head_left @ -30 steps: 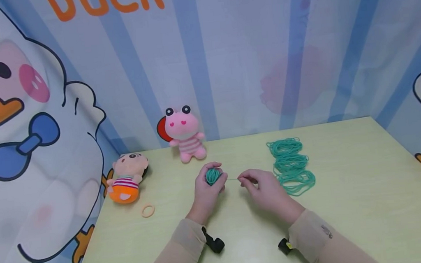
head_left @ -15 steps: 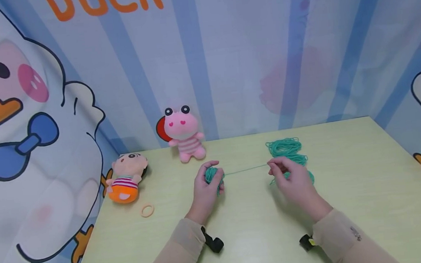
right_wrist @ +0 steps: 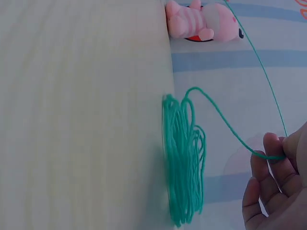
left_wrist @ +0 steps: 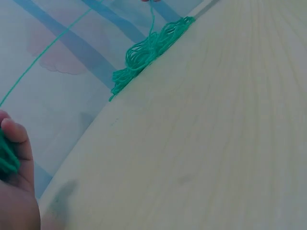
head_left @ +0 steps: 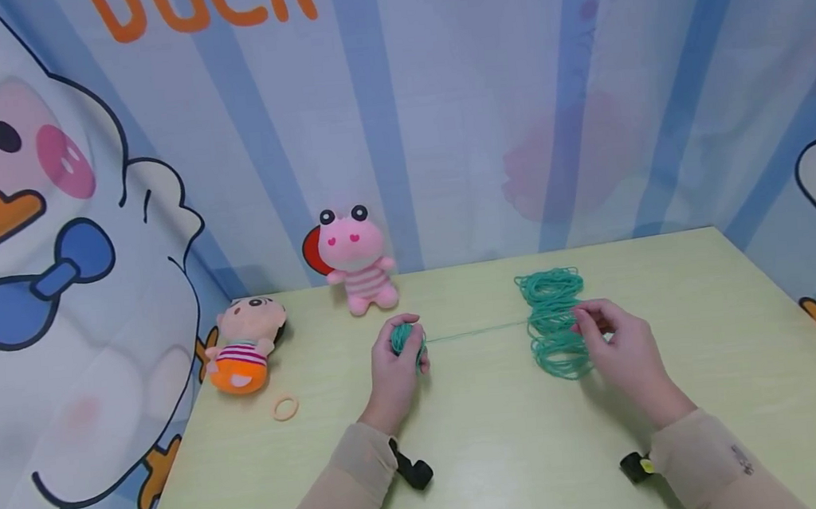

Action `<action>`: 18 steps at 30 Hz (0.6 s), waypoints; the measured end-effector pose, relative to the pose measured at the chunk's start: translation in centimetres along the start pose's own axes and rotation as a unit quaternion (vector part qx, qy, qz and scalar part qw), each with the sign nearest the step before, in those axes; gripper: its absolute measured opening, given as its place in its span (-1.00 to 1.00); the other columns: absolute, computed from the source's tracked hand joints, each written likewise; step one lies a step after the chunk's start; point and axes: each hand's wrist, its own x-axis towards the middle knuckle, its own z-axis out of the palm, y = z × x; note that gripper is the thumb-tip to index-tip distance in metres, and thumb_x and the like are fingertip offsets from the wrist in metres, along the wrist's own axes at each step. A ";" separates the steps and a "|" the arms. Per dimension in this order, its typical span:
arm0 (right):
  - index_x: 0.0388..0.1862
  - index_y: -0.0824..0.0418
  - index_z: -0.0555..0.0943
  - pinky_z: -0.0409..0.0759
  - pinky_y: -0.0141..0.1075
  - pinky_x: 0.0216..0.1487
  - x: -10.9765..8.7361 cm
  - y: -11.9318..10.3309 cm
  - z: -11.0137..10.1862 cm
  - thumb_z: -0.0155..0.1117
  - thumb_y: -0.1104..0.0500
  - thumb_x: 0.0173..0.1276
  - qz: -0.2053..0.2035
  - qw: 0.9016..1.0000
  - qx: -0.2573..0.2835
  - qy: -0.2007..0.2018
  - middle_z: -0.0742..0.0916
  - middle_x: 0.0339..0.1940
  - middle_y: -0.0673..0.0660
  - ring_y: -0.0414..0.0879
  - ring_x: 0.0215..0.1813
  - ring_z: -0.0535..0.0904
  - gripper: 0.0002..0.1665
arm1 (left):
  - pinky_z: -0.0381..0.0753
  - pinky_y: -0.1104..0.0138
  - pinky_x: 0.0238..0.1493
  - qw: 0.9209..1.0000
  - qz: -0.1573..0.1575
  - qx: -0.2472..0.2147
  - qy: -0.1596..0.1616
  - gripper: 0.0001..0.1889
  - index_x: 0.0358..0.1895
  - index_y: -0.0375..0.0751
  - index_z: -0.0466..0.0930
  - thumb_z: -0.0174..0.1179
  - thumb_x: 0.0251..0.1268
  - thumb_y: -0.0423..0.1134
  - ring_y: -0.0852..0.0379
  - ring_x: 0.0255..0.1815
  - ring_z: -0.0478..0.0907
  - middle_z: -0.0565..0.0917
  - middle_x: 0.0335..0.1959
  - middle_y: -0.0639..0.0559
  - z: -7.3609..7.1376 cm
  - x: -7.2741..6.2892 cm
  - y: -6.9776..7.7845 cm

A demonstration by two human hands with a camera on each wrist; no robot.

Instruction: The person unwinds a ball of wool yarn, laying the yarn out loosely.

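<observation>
My left hand grips a small ball of green yarn, its fingers and thumb curled about it. From the ball a single green strand runs taut to my right hand. In the right wrist view the thumb and index finger pinch that strand, while the other fingers are loosely bent. Beyond the pinch the yarn sags down to a looped pile of green yarn on the table. In the head view the pile lies in three bunches, and my right hand is over its right side.
A pink striped plush toy sits at the table's back edge. Left of it leans a plush doll in orange shorts, with a small wooden ring in front. A printed cloth hangs behind the pale table.
My right hand has moved right, away from the left hand and over to the yarn pile, drawing the strand out longer between them. The left hand has shifted slightly left with the ball.
</observation>
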 end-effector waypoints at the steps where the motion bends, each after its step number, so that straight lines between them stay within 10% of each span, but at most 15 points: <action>1: 0.14 0.28 0.73 0.60 -0.49 -0.29 0.0 0.3 -0.4 0.21 0.09 0.75 0.006 1.000 -0.006 -0.001 0.87 -0.16 0.24 -0.37 -0.24 0.63 -0.70 | 0.61 0.40 -0.42 1.000 0.000 0.002 0.003 -0.81 0.23 -0.11 0.59 0.18 0.75 -0.19 0.15 -0.47 0.52 0.56 -0.35 0.03 0.0 0.0 0.0; 11: 0.22 0.29 0.71 0.61 -0.32 -0.15 0.5 3.4 -2.7 0.10 0.01 0.79 0.073 0.991 -0.093 -0.068 0.87 -0.04 0.24 -0.05 -0.13 0.69 -0.58 | 0.65 0.45 -0.35 0.999 0.018 0.013 0.043 -0.74 0.23 -0.25 0.59 0.31 0.63 -0.29 0.22 -0.39 0.52 0.62 -0.24 0.12 0.1 0.0 -0.2; 18: 0.14 0.37 0.74 0.71 0.13 0.01 0.7 3.7 -3.1 0.18 0.07 0.71 0.110 0.973 -0.152 -0.133 0.83 0.03 0.38 0.25 0.00 0.74 -0.61 | 0.60 0.45 -0.40 1.000 0.011 -0.009 -0.002 -0.77 0.25 -0.13 0.59 0.26 0.68 -0.27 0.19 -0.43 0.49 0.58 -0.25 0.04 0.1 -0.1 0.0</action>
